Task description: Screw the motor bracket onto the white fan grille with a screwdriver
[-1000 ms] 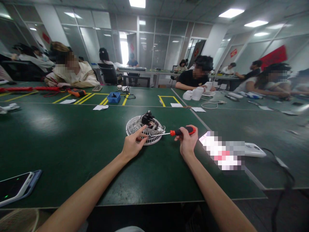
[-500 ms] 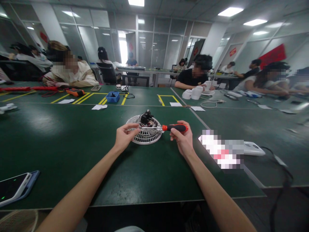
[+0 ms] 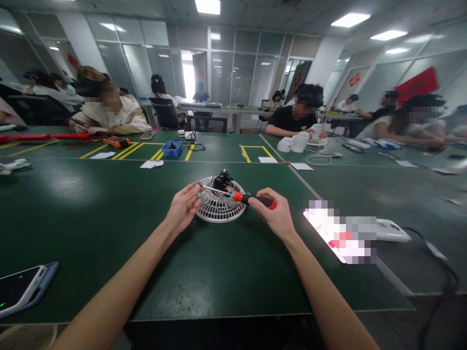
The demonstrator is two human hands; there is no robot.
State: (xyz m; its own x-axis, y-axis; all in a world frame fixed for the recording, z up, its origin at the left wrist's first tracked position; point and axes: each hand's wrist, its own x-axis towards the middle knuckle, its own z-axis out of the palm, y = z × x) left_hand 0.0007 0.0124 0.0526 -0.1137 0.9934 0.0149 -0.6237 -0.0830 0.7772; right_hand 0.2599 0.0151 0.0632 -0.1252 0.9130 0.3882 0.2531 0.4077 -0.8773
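Note:
A red and black screwdriver (image 3: 255, 200) is held by its handle in my right hand (image 3: 275, 212). Its metal shaft slants up and left to the fingertips of my left hand (image 3: 183, 205), which pinch together at the tip; anything small between them is too tiny to make out. Behind and beneath the shaft, a round white fan grille (image 3: 222, 212) lies on the green table (image 3: 204, 272). On top of the grille sits a black motor part (image 3: 223, 181) with thin wires.
A lit phone (image 3: 324, 233) and a white device (image 3: 392, 230) lie at the right, another phone (image 3: 20, 287) at the left. Farther back are a blue bin (image 3: 172, 148), an orange tool (image 3: 116, 142), white fan parts (image 3: 299, 142) and several people seated at tables.
The screwdriver has tilted, its tip now higher than its handle. My left fingers have shifted left and up with the tip. The view has moved slightly.

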